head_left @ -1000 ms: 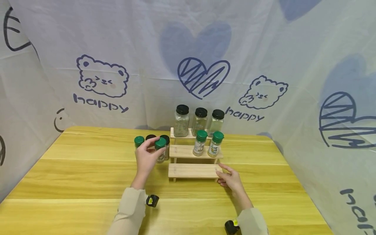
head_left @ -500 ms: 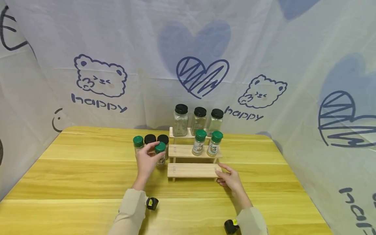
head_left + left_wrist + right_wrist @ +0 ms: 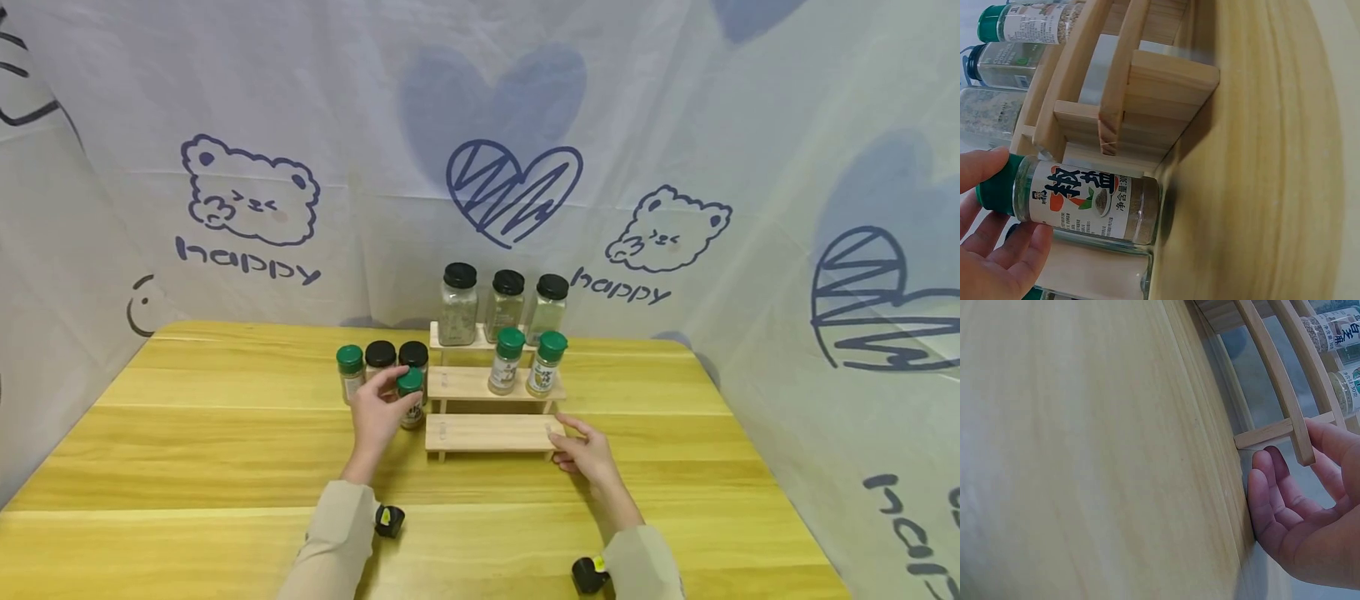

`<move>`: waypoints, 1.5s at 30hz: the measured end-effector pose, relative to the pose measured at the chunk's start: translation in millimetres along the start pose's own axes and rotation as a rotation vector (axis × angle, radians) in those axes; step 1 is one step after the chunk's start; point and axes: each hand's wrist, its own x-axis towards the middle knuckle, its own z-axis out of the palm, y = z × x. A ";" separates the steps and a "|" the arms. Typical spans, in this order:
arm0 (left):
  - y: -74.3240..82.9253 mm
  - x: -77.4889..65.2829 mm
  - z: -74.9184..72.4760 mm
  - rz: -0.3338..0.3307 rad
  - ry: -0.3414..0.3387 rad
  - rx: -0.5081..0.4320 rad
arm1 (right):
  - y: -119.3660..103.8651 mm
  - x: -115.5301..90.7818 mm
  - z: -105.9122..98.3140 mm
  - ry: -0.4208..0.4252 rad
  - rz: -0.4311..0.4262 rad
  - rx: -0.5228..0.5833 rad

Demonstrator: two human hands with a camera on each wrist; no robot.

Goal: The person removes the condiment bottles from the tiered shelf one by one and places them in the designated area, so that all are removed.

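Note:
My left hand (image 3: 375,421) pinches the green cap of a small spice jar (image 3: 412,415) between thumb and fingers, just left of the wooden tiered rack (image 3: 491,432). In the left wrist view the jar (image 3: 1088,200) stands upright, its base close to the tabletop, with brown powder below a white printed label. My right hand (image 3: 588,457) grips the right end of the rack's lowest step, thumb over the board; in the right wrist view its lower fingers (image 3: 1263,487) curl beside the rack's leg. Nothing stands on that step.
Behind the left hand stand a green-capped jar (image 3: 350,375) and two black-capped jars (image 3: 380,354), partly hidden. Two green-capped jars (image 3: 504,375) occupy the middle step's right half. Three black-capped jars (image 3: 458,312) line the top step, before a printed cloth (image 3: 360,167).
The left hand has lowered the jar and brought it slightly nearer the front, uncovering more of the jars behind. The right hand keeps its hold on the rack.

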 end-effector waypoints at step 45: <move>-0.7 -6.2 -2.3 0.123 0.075 0.042 | -1.7 -1.2 0.7 0.002 0.007 0.019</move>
